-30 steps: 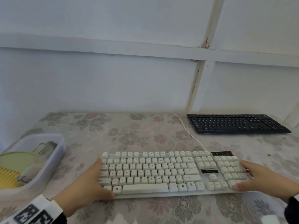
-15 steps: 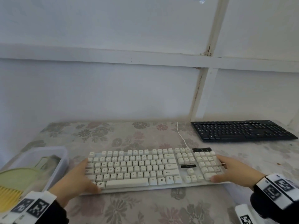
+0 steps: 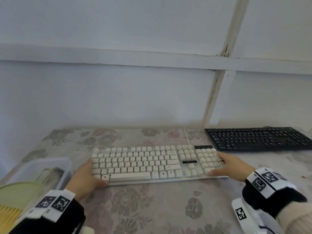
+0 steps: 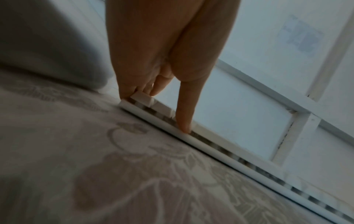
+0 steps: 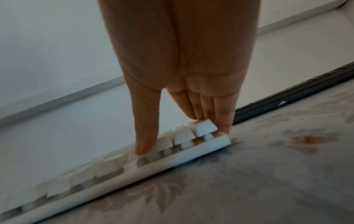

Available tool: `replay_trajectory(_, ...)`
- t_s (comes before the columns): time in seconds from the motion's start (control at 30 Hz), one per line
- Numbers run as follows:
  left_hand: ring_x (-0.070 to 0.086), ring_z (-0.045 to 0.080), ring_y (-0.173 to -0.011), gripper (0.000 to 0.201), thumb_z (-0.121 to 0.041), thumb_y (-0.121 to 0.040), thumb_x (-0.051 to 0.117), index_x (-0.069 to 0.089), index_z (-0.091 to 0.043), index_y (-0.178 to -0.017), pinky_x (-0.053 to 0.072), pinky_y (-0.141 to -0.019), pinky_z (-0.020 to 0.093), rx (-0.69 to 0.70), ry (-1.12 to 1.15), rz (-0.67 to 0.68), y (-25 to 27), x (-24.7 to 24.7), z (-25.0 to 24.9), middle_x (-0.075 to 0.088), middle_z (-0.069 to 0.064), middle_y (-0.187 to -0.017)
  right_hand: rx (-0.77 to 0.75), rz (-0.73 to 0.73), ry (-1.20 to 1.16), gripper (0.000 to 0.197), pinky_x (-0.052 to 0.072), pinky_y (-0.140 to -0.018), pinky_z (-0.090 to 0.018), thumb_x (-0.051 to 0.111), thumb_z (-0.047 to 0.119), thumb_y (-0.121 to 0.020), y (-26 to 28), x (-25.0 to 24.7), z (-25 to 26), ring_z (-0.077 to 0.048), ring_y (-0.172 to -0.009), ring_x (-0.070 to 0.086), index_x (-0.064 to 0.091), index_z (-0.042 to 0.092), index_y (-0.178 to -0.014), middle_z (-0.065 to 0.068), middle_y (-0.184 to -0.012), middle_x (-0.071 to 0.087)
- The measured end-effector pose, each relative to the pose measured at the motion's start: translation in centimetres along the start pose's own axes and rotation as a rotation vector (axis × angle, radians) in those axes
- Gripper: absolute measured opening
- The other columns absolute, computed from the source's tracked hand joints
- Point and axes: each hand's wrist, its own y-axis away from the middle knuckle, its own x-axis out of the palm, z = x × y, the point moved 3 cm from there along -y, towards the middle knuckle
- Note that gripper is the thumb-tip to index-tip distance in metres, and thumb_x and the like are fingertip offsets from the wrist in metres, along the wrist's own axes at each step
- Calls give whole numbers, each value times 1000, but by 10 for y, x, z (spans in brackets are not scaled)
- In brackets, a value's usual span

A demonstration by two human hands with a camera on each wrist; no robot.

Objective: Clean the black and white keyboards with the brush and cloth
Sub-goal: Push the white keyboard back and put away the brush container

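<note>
White keyboard found lying flat near the front middle of the desk, keys up, its thin white cable running back toward the wall. Held at both short ends: left hand wrapped round the left end, thumb laid along the front edge by the bottom row, fingers over the far side; right hand clasped on the right end, thumb pressed on the number pad keys, fingers curled down past the end. Judged a positioning step, with no brushing or wiping begun. Advisable to keep the grip even at both ends, slide or set down level, avoid snagging the cable, and leave room at the front for strokes. Black keyboard noted at the far right against the wall, well apart and untouched. Clear plastic tub noted at the left, just beside the left hand, containing a pale green item with yellow bristles, probably the brush; cloth not identified with certainty. Desk covered in a faded floral cloth, small orange stain seen near the right end. Plain white panelled wall behind, paint cracked at the frame joints.
</note>
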Motion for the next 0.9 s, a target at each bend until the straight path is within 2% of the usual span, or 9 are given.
replay_trajectory(0.07,60,25,-103,71,3,-62,81,50,-11,-125,46,-96,37,-6,-14,-34,-10,1,2,64,8,-114,22,-11,33,61,43,-86,-23,81,35,-71,-7,0,5,-9,-99,58,51,25,-123,7,-116,62)
replay_trajectory(0.17,58,27,-109,73,-2,-63,83,50,-9,-128,42,-101,41,-16,-84,-53,-23,1,-2,63,10,-120,58,-4,90,76,44,-92,-26,80,48,-62,-15,0,11,-11,-101,56,48,23,-126,5,-123,60)
replay_trajectory(0.3,54,30,-115,73,-7,-66,83,48,-5,-130,39,-100,37,-34,-216,-51,-38,0,-11,59,13,-126,87,-33,145,67,39,-96,-27,73,35,-80,-18,-3,21,-19,-117,52,42,13,-135,-4,-134,52)
replay_trajectory(0.43,54,30,-116,74,-14,-68,83,46,-5,-132,40,-100,36,-37,-295,-41,-54,0,-19,57,14,-128,108,-70,191,63,39,-97,-28,70,34,-83,-29,-5,28,-22,-121,50,44,6,-133,-8,-134,51)
replay_trajectory(0.53,53,32,-117,72,-15,-70,82,46,-4,-131,40,-99,37,-44,-317,-50,-64,2,-24,56,16,-129,85,-100,209,50,44,-83,-26,71,35,-82,-43,-6,29,-18,-103,55,52,9,-120,-6,-121,58)
replay_trajectory(0.63,52,32,-118,67,-14,-72,80,47,-2,-130,39,-97,35,-50,-334,-48,-73,4,-29,55,17,-129,71,-122,228,35,37,-63,-20,70,34,-83,-55,-7,30,-15,-89,52,55,12,-105,-4,-109,60)
replay_trajectory(0.7,51,32,-119,68,-16,-74,79,45,-2,-131,38,-97,34,-54,-362,-42,-77,5,-33,54,18,-131,79,-126,243,33,35,-61,-18,69,34,-84,-61,-8,32,-17,-92,53,52,13,-102,-3,-107,57)
replay_trajectory(0.8,49,31,-123,71,-19,-77,76,39,-2,-136,36,-98,32,-68,-405,-31,-83,8,-37,51,17,-135,92,-123,283,38,35,-67,-22,66,36,-85,-71,-10,32,-18,-94,51,53,9,-109,-6,-113,57)
replay_trajectory(0.9,48,31,-124,71,-21,-78,76,39,-3,-136,36,-99,33,-82,-429,-30,-89,9,-41,50,16,-136,107,-127,296,36,33,-60,-22,66,37,-85,-80,-11,31,-15,-86,47,51,10,-103,-4,-102,55)
